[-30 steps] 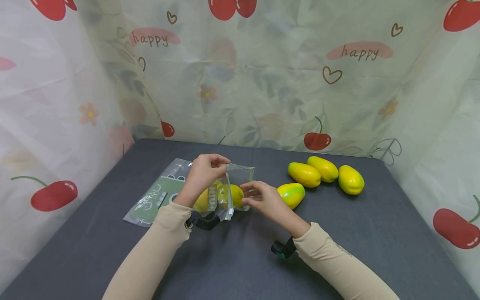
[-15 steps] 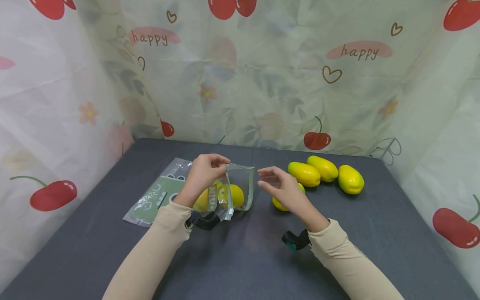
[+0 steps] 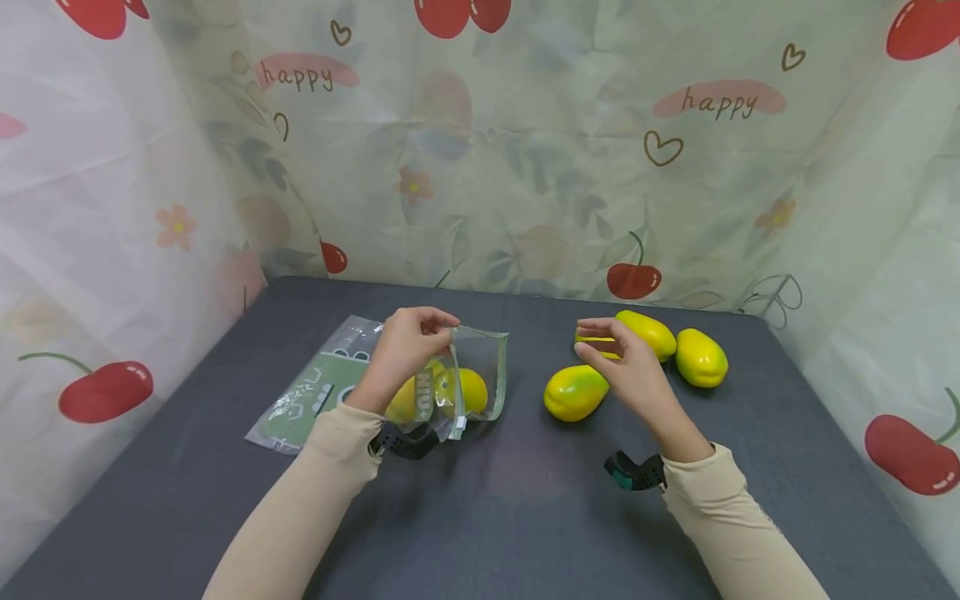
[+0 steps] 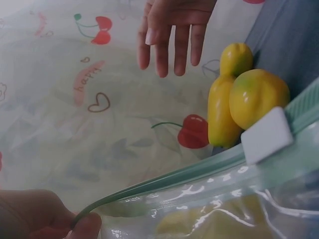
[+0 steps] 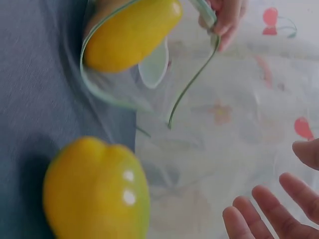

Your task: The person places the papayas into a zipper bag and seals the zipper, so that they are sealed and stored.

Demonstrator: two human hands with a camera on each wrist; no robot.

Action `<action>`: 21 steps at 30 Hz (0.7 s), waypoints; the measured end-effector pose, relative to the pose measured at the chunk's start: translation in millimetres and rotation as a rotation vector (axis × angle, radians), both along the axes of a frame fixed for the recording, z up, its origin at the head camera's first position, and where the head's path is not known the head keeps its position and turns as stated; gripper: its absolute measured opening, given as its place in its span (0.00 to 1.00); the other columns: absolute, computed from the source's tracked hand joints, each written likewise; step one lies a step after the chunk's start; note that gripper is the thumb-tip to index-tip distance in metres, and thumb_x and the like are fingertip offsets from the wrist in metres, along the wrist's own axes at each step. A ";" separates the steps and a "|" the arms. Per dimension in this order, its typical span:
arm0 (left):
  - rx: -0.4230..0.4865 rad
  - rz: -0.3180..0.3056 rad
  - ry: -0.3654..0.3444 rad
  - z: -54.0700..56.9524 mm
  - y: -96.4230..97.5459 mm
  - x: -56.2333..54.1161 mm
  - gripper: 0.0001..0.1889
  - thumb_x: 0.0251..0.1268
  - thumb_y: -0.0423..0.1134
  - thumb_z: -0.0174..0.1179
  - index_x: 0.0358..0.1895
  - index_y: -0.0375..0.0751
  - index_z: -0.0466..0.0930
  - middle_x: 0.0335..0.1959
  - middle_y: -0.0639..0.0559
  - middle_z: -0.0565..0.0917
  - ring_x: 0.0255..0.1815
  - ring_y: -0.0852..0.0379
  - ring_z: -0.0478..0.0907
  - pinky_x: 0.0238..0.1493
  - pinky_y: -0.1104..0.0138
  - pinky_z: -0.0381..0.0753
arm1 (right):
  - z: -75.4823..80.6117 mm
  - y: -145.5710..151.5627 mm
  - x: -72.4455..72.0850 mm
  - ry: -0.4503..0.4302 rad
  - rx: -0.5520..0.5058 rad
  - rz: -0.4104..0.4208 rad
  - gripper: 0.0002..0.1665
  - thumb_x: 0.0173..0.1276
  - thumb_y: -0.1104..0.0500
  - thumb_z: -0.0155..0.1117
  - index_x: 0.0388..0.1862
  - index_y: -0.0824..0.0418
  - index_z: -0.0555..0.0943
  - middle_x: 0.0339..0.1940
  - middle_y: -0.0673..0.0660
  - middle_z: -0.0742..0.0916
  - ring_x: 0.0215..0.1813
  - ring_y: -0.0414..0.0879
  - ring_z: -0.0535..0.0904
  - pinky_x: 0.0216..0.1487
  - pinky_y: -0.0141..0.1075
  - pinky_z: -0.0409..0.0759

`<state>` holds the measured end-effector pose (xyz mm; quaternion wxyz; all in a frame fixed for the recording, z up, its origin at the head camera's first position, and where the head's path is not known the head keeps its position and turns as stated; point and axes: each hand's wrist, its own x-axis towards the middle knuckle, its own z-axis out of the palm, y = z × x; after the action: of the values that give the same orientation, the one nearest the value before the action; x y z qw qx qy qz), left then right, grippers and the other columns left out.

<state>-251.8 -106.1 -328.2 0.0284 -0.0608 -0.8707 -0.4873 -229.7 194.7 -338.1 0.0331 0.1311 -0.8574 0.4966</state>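
Note:
My left hand (image 3: 405,350) pinches the upper rim of a clear zip bag (image 3: 502,379) with green edging and a white slider (image 4: 267,135). The bag lies on its side, mouth spread toward the right. Inside are yellow fruits (image 3: 472,390), smooth and oblong like papayas; how many is hard to tell through the plastic. My right hand (image 3: 637,379) hovers with fingers extended, holding nothing, in front of the loose fruit. Nearest to it is a yellow-green fruit (image 3: 572,395). The hand partly covers another fruit behind it. Two more fruits (image 3: 651,335) (image 3: 702,358) sit farther right.
The bag's flat printed part (image 3: 307,408) spreads to the left on the dark grey table (image 3: 480,517). A patterned curtain (image 3: 517,167) surrounds the table at the back and both sides. A thin wire-like loop (image 3: 780,300) shows at the back right corner.
My right hand has withdrawn from the bag's mouth and moved right, over to the loose fruit. My left hand keeps its pinch on the bag, which has not moved.

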 end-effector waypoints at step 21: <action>0.000 -0.013 0.002 -1.4 -0.1 1.0 0.10 0.64 0.35 0.56 0.45 0.44 0.85 0.40 0.42 0.87 0.29 0.56 0.84 0.36 0.64 0.82 | -47.8 30.1 -1.5 -0.178 0.206 -0.117 0.31 0.72 0.47 0.56 0.68 0.61 0.68 0.66 0.67 0.74 0.62 0.60 0.76 0.57 0.52 0.77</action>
<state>-250.9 -106.3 -329.5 0.0263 -0.0669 -0.8702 -0.4874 -231.2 224.8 -385.8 -0.0276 0.0392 -0.9095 0.4129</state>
